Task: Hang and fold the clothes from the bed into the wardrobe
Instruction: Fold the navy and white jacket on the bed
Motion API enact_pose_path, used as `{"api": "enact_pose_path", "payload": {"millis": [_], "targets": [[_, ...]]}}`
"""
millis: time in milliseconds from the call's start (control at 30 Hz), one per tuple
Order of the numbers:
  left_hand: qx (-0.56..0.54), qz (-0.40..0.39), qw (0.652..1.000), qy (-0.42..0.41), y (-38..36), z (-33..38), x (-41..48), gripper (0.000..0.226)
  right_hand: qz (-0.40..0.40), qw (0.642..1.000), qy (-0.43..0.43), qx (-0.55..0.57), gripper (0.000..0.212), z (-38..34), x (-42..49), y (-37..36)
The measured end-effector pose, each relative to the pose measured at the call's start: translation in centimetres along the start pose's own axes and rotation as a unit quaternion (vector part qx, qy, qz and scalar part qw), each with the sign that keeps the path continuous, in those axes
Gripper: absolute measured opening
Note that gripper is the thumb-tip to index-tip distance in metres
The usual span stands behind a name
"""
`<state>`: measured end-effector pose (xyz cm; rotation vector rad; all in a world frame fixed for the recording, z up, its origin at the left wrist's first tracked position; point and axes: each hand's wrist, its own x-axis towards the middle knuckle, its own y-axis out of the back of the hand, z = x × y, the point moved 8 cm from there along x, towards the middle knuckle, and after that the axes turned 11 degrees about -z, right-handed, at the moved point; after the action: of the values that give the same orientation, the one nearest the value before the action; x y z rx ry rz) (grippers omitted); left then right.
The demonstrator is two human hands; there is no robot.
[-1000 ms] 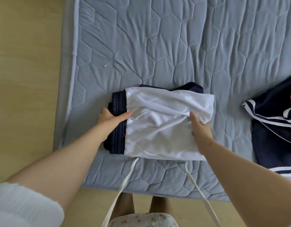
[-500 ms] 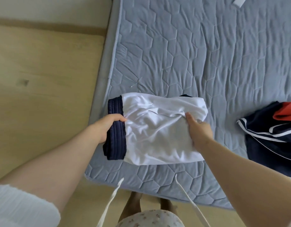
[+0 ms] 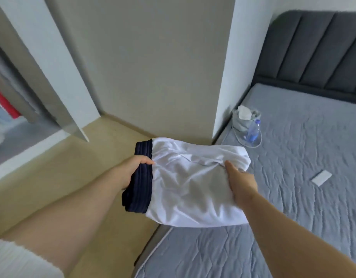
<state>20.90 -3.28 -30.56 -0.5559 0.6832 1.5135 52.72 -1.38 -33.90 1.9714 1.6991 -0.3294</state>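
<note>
Head view: the folded bundle [image 3: 189, 187], silky white cloth over ribbed navy pleats, hangs in the air above the edge of the quilted grey mattress [image 3: 293, 197]. The left hand [image 3: 133, 169] clamps the pleated end; the right hand [image 3: 241, 181] pinches the wrinkled white end.

Floor [image 3: 82, 167] between bed [image 3: 293, 157] and wardrobe [image 3: 22, 137] gives passage; the swung-out door [image 3: 52, 73] juts in at left
</note>
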Motion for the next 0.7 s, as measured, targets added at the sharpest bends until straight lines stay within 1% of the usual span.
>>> {"api": "enact_pose_path", "payload": {"millis": [133, 267, 333, 533, 567, 667, 700], "targets": [[-0.043, 0.055, 0.996, -0.048, 7.8, 3.8, -6.0, 0.022, -0.047, 0.996, 0.067, -0.019, 0.052, -8.9, -3.0, -5.5], [-0.087, 0.091, 0.988, -0.087, 15.8, 4.8, -10.2, 0.024, -0.098, 0.986, 0.125, -0.050, 0.037, -16.0, -6.0, -12.9], [-0.106, 0.112, 0.983, -0.104, 20.3, 4.8, -12.1, 0.025, -0.126, 0.980, 0.146, -0.055, 0.032, -18.6, -7.6, -17.3], [-0.151, 0.172, 0.964, -0.139, 35.0, 4.5, -17.4, 0.029, -0.210, 0.956, 0.200, -0.049, 0.031, -25.3, -12.4, -32.1], [-0.153, 0.180, 0.961, -0.142, 37.3, 4.5, -18.3, 0.029, -0.223, 0.952, 0.206, -0.049, 0.032, -26.3, -13.2, -34.6], [-0.155, 0.204, 0.954, -0.157, 43.8, 4.8, -20.5, 0.025, -0.245, 0.944, 0.219, -0.033, 0.053, -28.6, -15.2, -41.6], [-0.158, 0.212, 0.951, -0.161, 45.9, 4.9, -20.9, 0.023, -0.250, 0.942, 0.223, -0.029, 0.056, -29.3, -15.7, -43.7]]}}
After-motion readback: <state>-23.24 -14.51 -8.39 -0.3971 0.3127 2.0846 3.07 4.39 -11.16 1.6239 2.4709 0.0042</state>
